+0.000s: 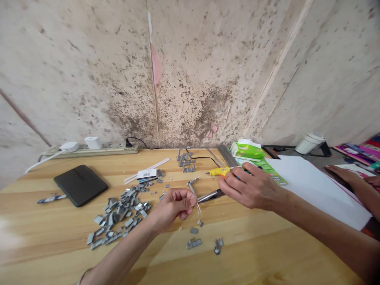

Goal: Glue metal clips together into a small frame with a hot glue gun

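Observation:
My left hand (175, 204) is closed, pinching a small jointed grey piece (191, 187) between thumb and fingers. Thin pale strands (199, 209) stick out below the fingertips; their material is not clear. In my right hand (251, 185) are needle-nose pliers (211, 195), their jaws pointing left and reaching the strands beside my left fingertips. Whether the jaws grip a strand is too small to tell. Just behind the pliers lies a yellow glue gun (219, 171), its rear part hidden by my right hand. Small loose grey pieces (194, 243) lie on the table below my hands.
A pile of grey pieces (118, 215) spreads left of my left arm, near a black tablet-like slab (80, 185). Grey assemblies (186, 160) stand towards the wall. A power strip (115, 149), green tissue pack (247, 150) and white paper (308, 186) surround the workspace. Another person's hand (341, 174) is at right.

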### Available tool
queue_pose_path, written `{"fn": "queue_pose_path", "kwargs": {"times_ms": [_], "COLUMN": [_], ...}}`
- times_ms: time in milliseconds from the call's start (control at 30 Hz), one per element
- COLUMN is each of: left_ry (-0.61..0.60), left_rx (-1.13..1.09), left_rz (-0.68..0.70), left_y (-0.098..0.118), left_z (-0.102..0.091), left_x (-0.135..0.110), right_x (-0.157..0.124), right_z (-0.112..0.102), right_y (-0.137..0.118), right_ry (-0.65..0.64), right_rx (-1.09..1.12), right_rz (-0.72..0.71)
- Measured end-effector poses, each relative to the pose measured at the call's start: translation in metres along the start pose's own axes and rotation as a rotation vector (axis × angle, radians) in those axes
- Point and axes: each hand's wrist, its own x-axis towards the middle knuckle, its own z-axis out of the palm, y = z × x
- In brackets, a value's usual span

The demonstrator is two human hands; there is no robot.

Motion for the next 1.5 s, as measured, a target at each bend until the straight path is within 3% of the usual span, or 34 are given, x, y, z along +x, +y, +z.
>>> {"fn": "queue_pose_path", "kwargs": {"times_ms": [633, 833, 1100, 1300, 1500], "left_ry": [-0.02, -0.015, 0.135, 0.257, 0.321], "left_rx": [0.056, 0.184, 0.428, 0.746, 0.871], "left_rz": [-0.005, 0.084, 0.321, 0.555, 0.645], "left_y": [-0.002, -0.001, 0.002, 0.003, 0.003], "left_z": [-0.002, -0.001, 0.002, 0.0, 0.001], "left_x": [0.0, -0.003, -0.006, -0.01, -0.008], "right_x": [0.001, 0.0, -0.012, -0.009, -0.004], "right_z": [0.001, 0.002, 0.019, 0.024, 0.026], "right_y": [0.001, -0.001, -0.026, -0.035, -0.042], "right_ry": [-0.038, -0.087, -0.201, -0.347, -0.48], "right_rx": [0.047, 0.168, 0.806, 1.314, 1.774], "right_rz": [0.001, 0.072, 0.42, 0.558, 0.745]}}
